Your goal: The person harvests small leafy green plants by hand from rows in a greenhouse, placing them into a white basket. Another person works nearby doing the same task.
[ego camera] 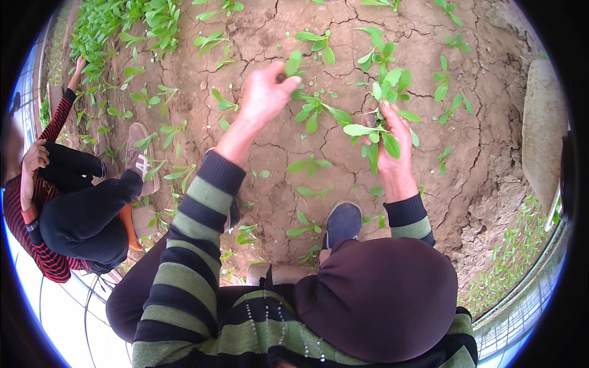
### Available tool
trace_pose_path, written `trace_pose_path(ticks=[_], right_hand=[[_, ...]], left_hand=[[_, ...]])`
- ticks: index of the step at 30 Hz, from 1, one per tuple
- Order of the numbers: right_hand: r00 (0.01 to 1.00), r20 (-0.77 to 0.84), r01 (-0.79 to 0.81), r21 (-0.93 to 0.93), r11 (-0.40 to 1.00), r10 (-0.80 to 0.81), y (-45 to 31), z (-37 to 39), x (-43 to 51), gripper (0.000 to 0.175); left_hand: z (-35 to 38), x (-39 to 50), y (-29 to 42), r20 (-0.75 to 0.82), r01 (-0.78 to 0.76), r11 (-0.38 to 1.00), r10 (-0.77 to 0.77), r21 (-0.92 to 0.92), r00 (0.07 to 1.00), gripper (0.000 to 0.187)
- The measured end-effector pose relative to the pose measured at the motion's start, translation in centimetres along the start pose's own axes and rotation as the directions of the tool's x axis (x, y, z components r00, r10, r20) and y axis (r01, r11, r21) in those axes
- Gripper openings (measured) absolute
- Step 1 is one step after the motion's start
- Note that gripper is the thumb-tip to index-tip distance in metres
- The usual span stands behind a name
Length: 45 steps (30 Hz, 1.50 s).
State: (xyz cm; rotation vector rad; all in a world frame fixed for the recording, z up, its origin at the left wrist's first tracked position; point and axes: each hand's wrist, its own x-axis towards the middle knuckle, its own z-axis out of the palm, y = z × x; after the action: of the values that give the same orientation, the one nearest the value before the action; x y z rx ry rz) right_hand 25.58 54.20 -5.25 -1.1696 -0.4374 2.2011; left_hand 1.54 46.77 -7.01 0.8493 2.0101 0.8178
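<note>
My left hand (267, 92) is raised over the cracked soil, thumb and fingers pinched on a small leafy seedling (293, 63). The lower part of that seedling is hidden in my fingers. To the right, my right hand (395, 138) holds a bunch of green leafy seedlings (391, 85), leaves spreading above and below the fingers. A pale thin root or stem sticks out to the left of the bunch. Between my hands a leafy plant (315, 110) grows in the ground.
Scattered seedlings (172, 133) stand in the cracked soil (271, 156), with a dense green patch (110, 27) at upper left. A co-worker (83, 221) crouches at left, one hand at that patch. My shoe (343, 223) rests among plants. A pale slab-like object (545, 133) lies at right.
</note>
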Motion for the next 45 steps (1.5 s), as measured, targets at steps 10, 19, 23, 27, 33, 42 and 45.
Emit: trace_pose_path(ticks=[10, 19, 23, 27, 33, 42, 45], right_hand=[[0.999, -0.02, -0.036, -0.053, 0.998, 0.035, 0.6, -0.7, 0.3, 0.009], [0.984, -0.179, -0.035, -0.045, 0.998, 0.026, -1.9, 3.5, -1.9, 0.014], [0.961, 0.02, 0.276, -0.015, 0.961, -0.276, -9.0, 4.1, -7.8, 0.014], [0.826, 0.073, 0.563, -0.061, 0.824, -0.559, -23.0, 1.3, -13.8, 0.011], [0.722, -0.083, -0.057, -0.997, 0.06, -0.687, -44.0, -6.3, -17.2, 0.059], [0.566, 0.584, 0.52, -0.801, -0.298, -0.582, -14.0, -3.1, -10.6, 0.027], [0.793, 0.548, 0.526, -0.836, -0.154, -0.268, -3.2, 0.2, -3.6, 0.04]], left_hand=[[4.0, 2.2, 3.5, 0.164, -0.262, 0.625, 0.211, 0.735, 0.964, 0.017], [1.1, 3.1, 6.3, 0.163, -0.068, 0.887, -0.009, 0.458, 0.987, 0.019], [-0.1, 0.9, 15.3, 0.22, -0.088, 0.988, 0.115, -0.125, 0.969, 0.01], [3.3, -0.9, 32.4, 0.21, -0.635, 0.768, 0.636, -0.082, 0.742, 0.024], [5.8, -2.5, 41.4, 0.341, -0.896, 0.423, 0.829, 0.134, 0.443, 0.035], [-0.5, -3.3, 9.4, 0.21, -0.387, 0.756, 0.325, 0.528, 0.922, 0.052], [1.6, -5.5, 4.9, 0.201, -0.326, 0.637, 0.262, 0.698, 0.944, 0.067]])
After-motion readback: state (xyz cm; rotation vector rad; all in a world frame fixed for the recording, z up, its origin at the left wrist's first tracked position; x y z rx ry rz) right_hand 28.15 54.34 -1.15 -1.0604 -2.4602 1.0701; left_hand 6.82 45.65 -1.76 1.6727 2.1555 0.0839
